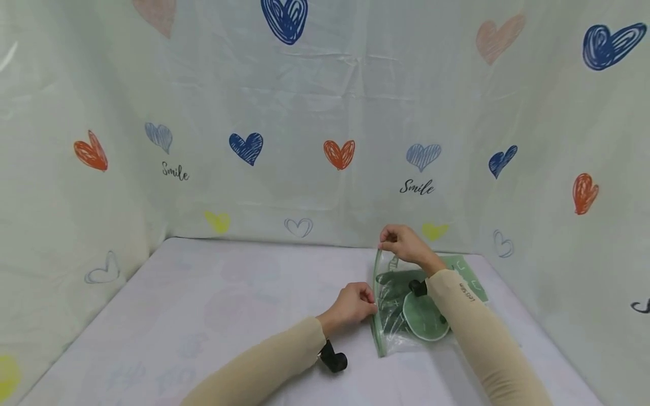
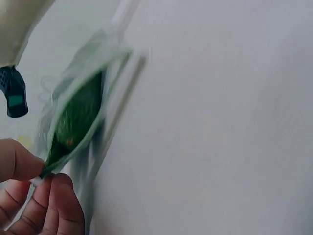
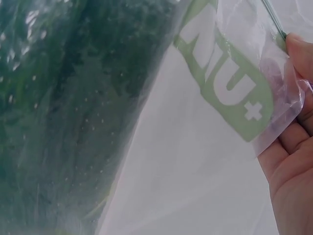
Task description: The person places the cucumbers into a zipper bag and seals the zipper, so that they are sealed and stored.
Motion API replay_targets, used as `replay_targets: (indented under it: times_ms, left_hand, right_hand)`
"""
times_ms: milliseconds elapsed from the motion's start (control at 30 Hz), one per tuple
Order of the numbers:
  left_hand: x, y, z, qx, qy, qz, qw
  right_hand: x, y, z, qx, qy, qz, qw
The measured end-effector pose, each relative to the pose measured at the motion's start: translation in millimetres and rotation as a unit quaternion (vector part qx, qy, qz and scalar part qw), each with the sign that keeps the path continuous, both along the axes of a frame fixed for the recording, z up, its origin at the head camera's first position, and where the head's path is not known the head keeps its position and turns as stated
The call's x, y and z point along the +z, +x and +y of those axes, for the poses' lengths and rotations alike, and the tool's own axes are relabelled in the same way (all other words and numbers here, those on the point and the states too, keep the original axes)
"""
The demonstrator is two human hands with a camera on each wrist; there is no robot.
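Observation:
A clear zip bag (image 1: 401,344) with a green zip strip (image 1: 378,338) lies at the right of the table. Inside are dark green cucumbers (image 1: 398,280), their bumpy skin (image 3: 63,127) filling the left of the right wrist view. My left hand (image 1: 350,304) pinches the zip edge around its middle, thumb against fingers. At the far top corner, my right hand (image 1: 406,245) grips the bag between thumb and fingers. In the left wrist view the bag's mouth gapes, showing a cucumber (image 2: 80,115) within. A pale green round print (image 1: 426,321) marks the bag's front.
A green sheet with white marks (image 1: 474,282) shows behind the bag, partly hidden by the right sleeve (image 1: 472,327). A black wrist camera (image 1: 334,360) sits under the left wrist. A heart-printed curtain (image 1: 304,192) rises along the back edge of the white table (image 1: 228,316).

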State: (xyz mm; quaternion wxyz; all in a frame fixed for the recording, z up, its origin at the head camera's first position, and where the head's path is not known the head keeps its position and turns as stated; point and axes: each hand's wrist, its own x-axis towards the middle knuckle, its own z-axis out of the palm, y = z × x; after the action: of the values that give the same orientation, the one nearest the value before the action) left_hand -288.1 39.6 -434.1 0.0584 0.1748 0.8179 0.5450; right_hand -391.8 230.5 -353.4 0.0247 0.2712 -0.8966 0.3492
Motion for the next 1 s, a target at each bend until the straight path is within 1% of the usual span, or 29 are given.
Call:
replay_targets:
  times_ms: [100,267,467,667,800,1000]
  left_hand:
    - [-3.3,9.1,-0.8,0.003,0.019,-0.031,0.9993]
    - [-6.9,19.5,-0.5,-0.008,0.035,-0.046,0.9983]
    - [-8.2,27.4,-0.1,-0.013,0.072,-0.067,0.995]
    - [-9.5,31.4,-0.9,-0.003,0.099,-0.089,0.9911]
    - [-9.7,36.1,-0.6,0.002,0.097,-0.097,0.9906]
    - [-7.4,47.4,-1.0,-0.01,0.081,-0.099,0.9917]
  right_hand:
    - [-1.1,-0.7,-0.8,-0.002,0.0,-0.002,1.0]
    - [-2.6,-2.9,-2.1,-0.006,-0.001,0.005,1.0]
    - [-4.3,-5.6,-3.1,-0.003,-0.006,-0.004,1.0]
    - [-4.8,-6.2,-6.9,-0.002,-0.005,-0.003,1.0]
    - [-3.7,-6.2,-10.1,-0.011,0.003,-0.004,0.9999]
    - [-1.1,-9.1,-7.6,-0.051,0.001,-0.01,0.9986]
